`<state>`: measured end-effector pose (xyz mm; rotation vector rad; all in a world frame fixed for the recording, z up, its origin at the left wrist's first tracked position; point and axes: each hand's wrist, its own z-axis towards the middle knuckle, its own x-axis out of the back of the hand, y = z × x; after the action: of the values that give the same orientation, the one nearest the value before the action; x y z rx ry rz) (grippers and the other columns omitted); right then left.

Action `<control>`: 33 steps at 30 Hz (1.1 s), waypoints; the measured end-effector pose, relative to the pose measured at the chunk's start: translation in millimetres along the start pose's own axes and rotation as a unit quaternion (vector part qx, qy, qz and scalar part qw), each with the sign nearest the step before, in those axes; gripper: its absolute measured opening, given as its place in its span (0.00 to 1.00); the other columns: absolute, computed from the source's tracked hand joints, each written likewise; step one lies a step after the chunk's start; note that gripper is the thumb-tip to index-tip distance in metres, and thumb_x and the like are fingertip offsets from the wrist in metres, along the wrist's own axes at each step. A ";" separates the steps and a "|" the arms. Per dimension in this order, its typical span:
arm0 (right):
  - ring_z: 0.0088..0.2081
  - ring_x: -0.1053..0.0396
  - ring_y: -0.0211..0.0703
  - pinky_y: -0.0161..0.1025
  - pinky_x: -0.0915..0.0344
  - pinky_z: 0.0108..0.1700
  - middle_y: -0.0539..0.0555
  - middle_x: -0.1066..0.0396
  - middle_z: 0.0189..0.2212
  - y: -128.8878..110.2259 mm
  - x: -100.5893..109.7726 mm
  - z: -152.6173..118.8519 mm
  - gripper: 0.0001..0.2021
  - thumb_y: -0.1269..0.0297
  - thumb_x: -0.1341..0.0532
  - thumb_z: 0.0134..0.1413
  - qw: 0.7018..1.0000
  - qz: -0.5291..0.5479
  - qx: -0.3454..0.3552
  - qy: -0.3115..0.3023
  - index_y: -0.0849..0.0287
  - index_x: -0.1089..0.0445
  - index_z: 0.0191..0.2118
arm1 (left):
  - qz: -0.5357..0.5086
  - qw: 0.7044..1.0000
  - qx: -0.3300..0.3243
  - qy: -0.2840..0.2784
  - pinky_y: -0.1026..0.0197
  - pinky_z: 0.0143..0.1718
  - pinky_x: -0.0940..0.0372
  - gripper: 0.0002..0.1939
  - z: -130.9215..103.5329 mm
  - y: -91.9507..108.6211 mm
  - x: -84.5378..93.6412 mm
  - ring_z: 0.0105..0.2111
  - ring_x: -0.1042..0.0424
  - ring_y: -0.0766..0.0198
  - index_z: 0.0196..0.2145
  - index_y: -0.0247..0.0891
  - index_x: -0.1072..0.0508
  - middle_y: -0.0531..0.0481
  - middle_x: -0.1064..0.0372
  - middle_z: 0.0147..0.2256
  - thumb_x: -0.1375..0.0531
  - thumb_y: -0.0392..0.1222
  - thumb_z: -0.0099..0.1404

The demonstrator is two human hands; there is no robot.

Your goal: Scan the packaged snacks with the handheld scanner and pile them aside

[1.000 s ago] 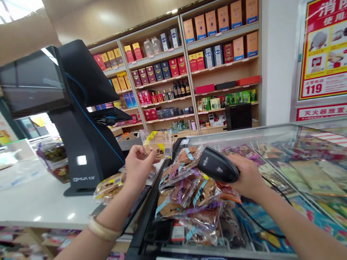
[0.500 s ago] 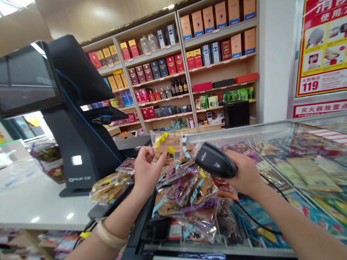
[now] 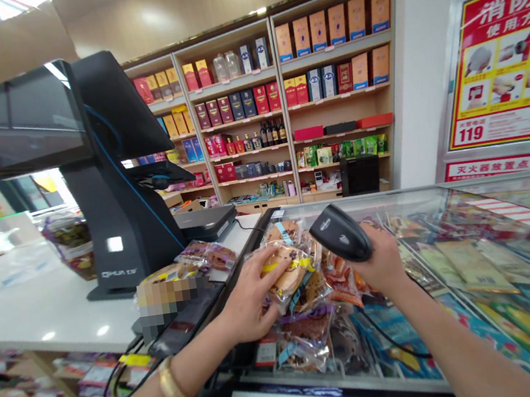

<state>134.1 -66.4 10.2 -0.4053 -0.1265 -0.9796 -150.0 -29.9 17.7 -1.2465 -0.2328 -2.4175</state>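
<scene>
My right hand [image 3: 382, 257] is wrapped round a black barcode scanner [image 3: 340, 234], its head pointing left above the glass top. My left hand [image 3: 253, 292] lies on a packaged bread with a yellow strip [image 3: 287, 267], fingers spread over the wrapper and thumb lower down. That packet rests on a pile of clear-wrapped baked goods [image 3: 313, 333] on the freezer's glass. Other wrapped packets [image 3: 208, 255] lie left of my left hand, beside the black register stand. A gold bracelet is on my left wrist.
A black register with screens [image 3: 123, 244] stands on the white counter [image 3: 55, 320]. A glass-topped freezer [image 3: 465, 187] with packaged goods spans the right. The scanner's cable loops over it. Shelves of boxes and bottles [image 3: 239, 84] line the back wall.
My left hand has come down and nearer; the packet it held up is no longer raised, and the hand now lies on a packet on the pile. The scanner has moved slightly right and up.
</scene>
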 end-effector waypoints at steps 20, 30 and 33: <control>0.27 0.31 0.45 0.37 0.37 0.29 0.51 0.29 0.25 6.2 -1.6 -4.0 0.03 0.64 0.40 0.46 1.000 0.008 0.017 -0.006 0.55 0.33 0.29 | -0.009 0.995 0.084 -0.049 0.34 0.63 0.56 0.45 1.1 -3.1 -32.3 0.65 0.55 0.39 0.66 0.48 0.48 0.40 0.57 0.68 0.35 0.52 0.55; 0.28 0.30 0.45 0.37 0.36 0.30 0.52 0.28 0.27 3.3 -1.3 -2.8 0.05 0.64 0.41 0.45 0.999 0.007 0.031 -0.012 0.56 0.32 0.32 | 0.158 0.911 0.374 0.071 0.49 0.55 0.39 0.25 -3.8 -76.1 9.7 0.54 0.35 0.49 0.56 0.32 0.35 0.34 0.35 0.52 0.47 0.45 0.64; 0.28 0.30 0.45 0.37 0.36 0.30 0.52 0.28 0.26 3.8 -2.5 -3.6 0.05 0.65 0.42 0.44 0.999 -0.009 0.043 -0.013 0.55 0.33 0.31 | 0.254 0.861 0.436 -0.062 0.46 0.51 0.39 0.27 3.5 -97.3 17.5 0.51 0.32 0.43 0.56 0.31 0.35 0.30 0.32 0.49 0.48 0.48 0.63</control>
<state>135.6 -64.0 5.2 -0.3388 -0.1957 -0.9836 -198.2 54.1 37.6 -0.8653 -0.8137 -1.4708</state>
